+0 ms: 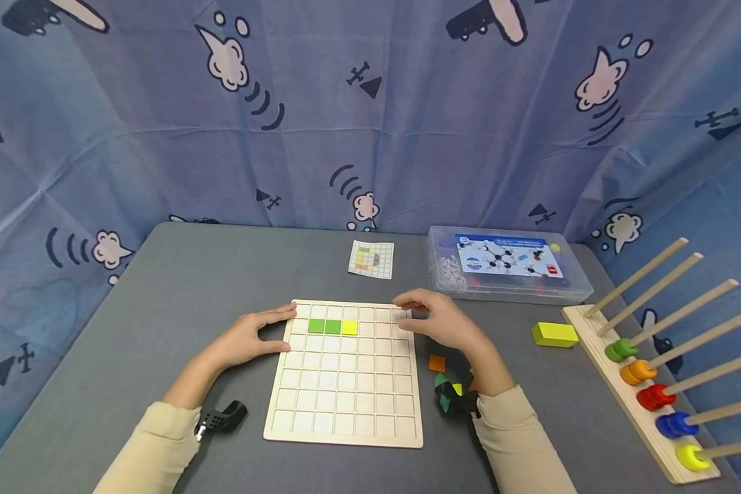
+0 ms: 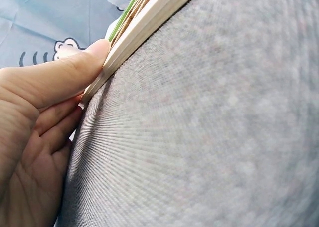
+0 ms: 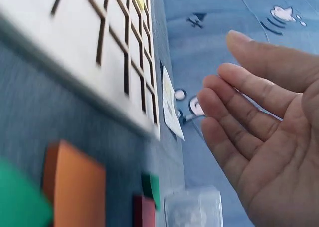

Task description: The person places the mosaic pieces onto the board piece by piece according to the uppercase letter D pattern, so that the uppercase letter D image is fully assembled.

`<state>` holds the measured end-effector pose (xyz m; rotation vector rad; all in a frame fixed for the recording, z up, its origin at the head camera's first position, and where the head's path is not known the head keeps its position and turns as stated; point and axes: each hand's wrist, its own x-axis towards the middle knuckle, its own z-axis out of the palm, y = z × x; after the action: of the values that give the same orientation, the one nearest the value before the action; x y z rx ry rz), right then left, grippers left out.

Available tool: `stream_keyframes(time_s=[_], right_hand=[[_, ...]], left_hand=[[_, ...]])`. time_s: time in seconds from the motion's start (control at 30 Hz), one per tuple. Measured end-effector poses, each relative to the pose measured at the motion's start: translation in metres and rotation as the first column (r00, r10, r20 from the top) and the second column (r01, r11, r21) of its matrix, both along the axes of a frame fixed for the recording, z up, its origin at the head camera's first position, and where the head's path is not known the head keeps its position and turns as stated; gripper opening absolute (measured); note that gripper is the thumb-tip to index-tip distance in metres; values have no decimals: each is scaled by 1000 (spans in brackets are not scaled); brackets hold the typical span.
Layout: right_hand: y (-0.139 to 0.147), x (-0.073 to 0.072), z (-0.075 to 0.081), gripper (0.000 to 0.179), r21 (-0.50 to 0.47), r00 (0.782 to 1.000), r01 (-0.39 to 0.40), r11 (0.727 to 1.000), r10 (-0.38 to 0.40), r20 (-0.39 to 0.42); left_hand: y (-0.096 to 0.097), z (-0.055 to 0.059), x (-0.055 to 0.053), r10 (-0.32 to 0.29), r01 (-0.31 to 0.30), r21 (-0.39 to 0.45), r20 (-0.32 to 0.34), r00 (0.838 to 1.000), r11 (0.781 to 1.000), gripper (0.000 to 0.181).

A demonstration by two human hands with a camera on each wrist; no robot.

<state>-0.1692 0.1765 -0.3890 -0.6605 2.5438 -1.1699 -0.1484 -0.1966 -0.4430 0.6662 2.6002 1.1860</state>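
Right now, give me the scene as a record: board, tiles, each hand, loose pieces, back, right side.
board: pale gridded board, flat on gray table
tiles: two green tiles, then one yellow tile, adjacent, second row from top
left hand: touching board's left edge
right hand: empty, fingers loosely bent, near board's upper right corner
loose pieces: orange piece right of board; others partly hidden by right wrist
back: pattern card, clear plastic box
right side: yellow block, peg rack

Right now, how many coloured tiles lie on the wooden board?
3, in the second row from the far edge of the board: left green tile, middle green tile, right yellow tile. The right hand covers part of the board; another may hide there.
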Motion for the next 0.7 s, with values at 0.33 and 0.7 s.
stream_keyframes(time_s=[0.33, 0.7], right_hand=[[42, 0, -12, 43, -6, 997, 82, 997, -82, 1], [56, -9, -23, 40, 108, 989, 143, 984, -146, 26]], left_hand=[[0, -1, -1, -7, 7, -7, -17, 1000, 1000, 67], [-1, 0, -1, -9, 9, -4, -19, 1000, 1000, 67]])
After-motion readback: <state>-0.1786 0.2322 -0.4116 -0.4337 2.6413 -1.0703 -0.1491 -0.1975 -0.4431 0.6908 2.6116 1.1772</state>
